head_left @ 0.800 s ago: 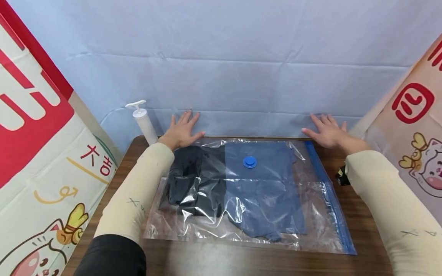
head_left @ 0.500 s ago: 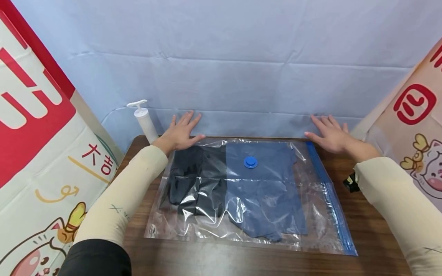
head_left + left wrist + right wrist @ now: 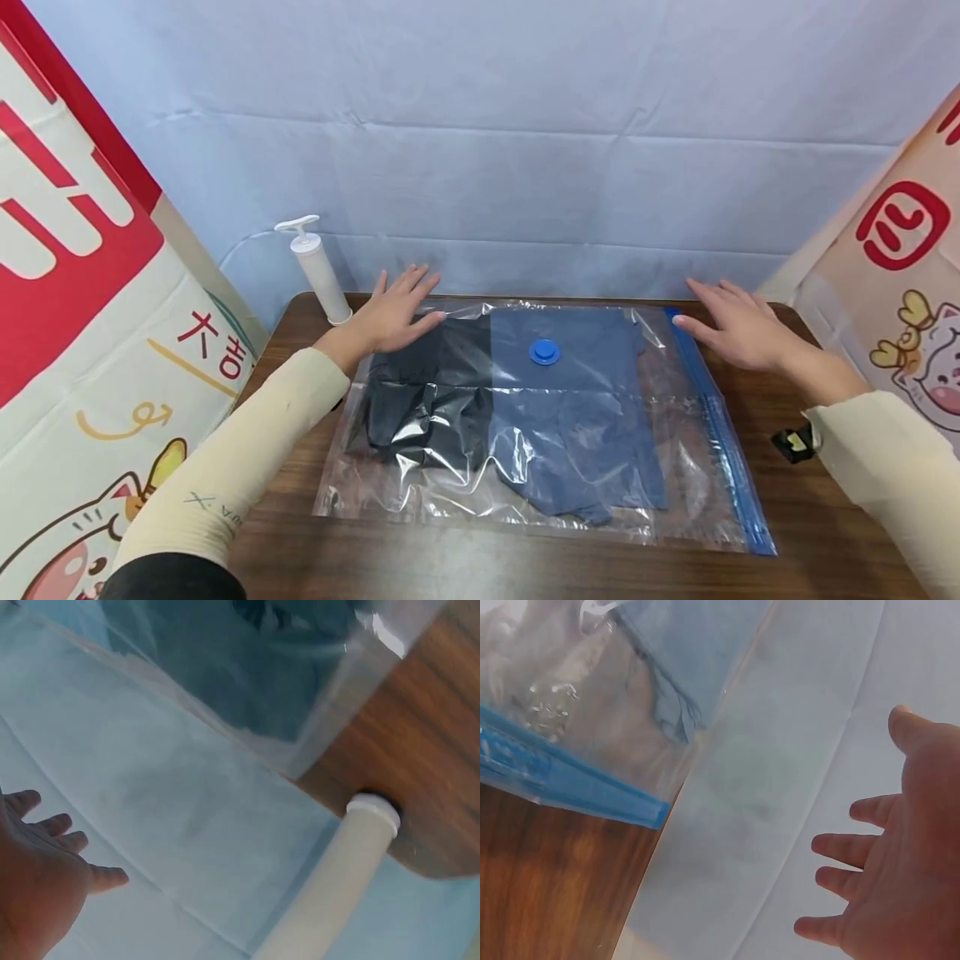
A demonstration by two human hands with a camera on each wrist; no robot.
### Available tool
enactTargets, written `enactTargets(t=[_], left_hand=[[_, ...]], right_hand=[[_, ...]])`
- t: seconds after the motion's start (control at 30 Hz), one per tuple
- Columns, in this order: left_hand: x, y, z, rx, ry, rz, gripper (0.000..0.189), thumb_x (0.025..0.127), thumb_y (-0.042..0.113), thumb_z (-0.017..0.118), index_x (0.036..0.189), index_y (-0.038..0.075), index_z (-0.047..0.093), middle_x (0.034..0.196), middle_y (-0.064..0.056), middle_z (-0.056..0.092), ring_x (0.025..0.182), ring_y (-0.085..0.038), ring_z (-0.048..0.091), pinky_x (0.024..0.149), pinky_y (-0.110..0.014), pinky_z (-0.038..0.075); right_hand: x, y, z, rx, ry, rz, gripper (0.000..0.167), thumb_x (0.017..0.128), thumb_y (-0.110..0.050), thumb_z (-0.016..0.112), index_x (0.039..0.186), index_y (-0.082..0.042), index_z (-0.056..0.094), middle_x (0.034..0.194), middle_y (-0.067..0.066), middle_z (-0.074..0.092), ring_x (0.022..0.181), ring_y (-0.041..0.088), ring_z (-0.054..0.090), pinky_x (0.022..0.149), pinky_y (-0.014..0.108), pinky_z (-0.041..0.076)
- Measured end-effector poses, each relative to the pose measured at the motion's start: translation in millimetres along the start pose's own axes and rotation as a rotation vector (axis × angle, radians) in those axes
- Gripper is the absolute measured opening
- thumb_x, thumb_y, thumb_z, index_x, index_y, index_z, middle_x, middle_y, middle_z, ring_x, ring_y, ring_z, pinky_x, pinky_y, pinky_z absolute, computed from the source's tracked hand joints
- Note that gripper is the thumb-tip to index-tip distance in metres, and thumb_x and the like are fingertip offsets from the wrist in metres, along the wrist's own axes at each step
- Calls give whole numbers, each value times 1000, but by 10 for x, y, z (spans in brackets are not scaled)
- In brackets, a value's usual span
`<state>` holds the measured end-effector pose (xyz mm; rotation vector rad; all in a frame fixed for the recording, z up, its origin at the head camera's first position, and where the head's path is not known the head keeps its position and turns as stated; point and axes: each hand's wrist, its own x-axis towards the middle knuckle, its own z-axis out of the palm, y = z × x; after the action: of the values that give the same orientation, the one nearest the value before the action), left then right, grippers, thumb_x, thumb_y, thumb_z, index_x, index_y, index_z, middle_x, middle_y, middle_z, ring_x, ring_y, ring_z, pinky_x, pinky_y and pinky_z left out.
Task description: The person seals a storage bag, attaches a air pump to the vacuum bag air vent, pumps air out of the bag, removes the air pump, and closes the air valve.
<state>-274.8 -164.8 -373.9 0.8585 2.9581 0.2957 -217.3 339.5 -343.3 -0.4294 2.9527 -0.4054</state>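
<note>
A clear rectangular plastic bag [image 3: 693, 467] is holding black cloth [image 3: 427, 400] and blue cloth [image 3: 581, 442], left hand [image 3: 393, 313] and right hand [image 3: 741, 327] extending free fingers nearby

The table [image 3: 390, 562] is streaked brown, the pump [image 3: 320, 275] by its far-left corner white, the bag [image 3: 686, 492] clear — blue edge strip [image 3: 716, 417], black cloth [image 3: 461, 354], slate-blue cloth [image 3: 581, 433].

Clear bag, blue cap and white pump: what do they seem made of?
Clear bag: thin, glossy plastic film, see-through with sharp glare along creases. Blue cap: probably smooth plastic, evenly coloured. White pump: likely rigid plastic, straight-sided, low-gloss.
</note>
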Motion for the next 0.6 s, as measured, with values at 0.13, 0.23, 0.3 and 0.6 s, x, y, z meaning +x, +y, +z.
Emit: enactTargets(t=[0.13,0.23,0.3,0.6], left_hand=[[-69,72,114,-23,18,23,72,107,51,43,163,10,23,168,-17,18,156,-34,10,120,-65,1],[-86,143,193,-29,29,40,71,108,50,43,163,10,25,168,-17,19,156,-34,12,120,-65,1],[-82,209,244,-28,42,53,69,108,49,44,162,10,26,167,-17,21,155,-34,14,121,-64,2],[-165,702,576,-31,52,115,67,108,51,41,160,9,33,165,-17,26,153,-34,21,120,-65,6]], right_hand=[[-115,8,65,3,1,0,82,107,-49,46,158,8,18,157,38,25,143,60,19,111,74,16],[-180,25,112,17,-12,15,82,108,-49,45,156,13,20,152,42,31,137,61,31,106,73,28],[-217,33,147,34,-18,38,82,108,-50,44,154,15,23,148,42,36,133,60,38,103,73,33],[-471,118,465,82,-21,120,70,106,-47,50,128,20,47,106,30,65,87,37,67,73,56,53]])
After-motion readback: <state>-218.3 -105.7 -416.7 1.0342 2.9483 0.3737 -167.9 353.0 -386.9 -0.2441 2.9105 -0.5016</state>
